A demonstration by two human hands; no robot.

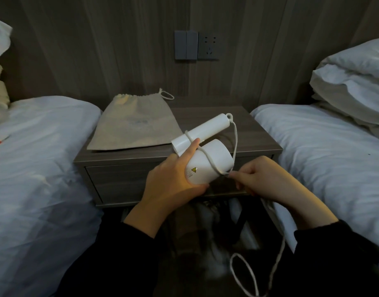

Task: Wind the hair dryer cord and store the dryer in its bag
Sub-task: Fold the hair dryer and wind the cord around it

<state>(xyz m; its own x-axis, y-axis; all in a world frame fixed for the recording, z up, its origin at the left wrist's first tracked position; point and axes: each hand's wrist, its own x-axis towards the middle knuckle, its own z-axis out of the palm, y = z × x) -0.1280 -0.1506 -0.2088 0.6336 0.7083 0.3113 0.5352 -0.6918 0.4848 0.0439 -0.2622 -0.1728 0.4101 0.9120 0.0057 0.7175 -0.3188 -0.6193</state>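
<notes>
My left hand [173, 179] grips the barrel of a white hair dryer [207, 161] held above the nightstand's front edge, its folded handle pointing up and right. A white cord [235, 138] leaves the handle's end, loops down and crosses the barrel. My right hand [261, 179] pinches that cord just right of the barrel; the loose remainder hangs down past my right sleeve in a loop near the floor. A beige drawstring bag [132, 125] lies flat on the nightstand behind the dryer, its mouth towards the wall.
The grey wooden nightstand [259, 133] stands between two beds with white bedding [40, 159], pillows [353, 82] on the right one. Wall switches and a socket [207, 47] sit above the nightstand. Dark clutter lies on the floor below my hands.
</notes>
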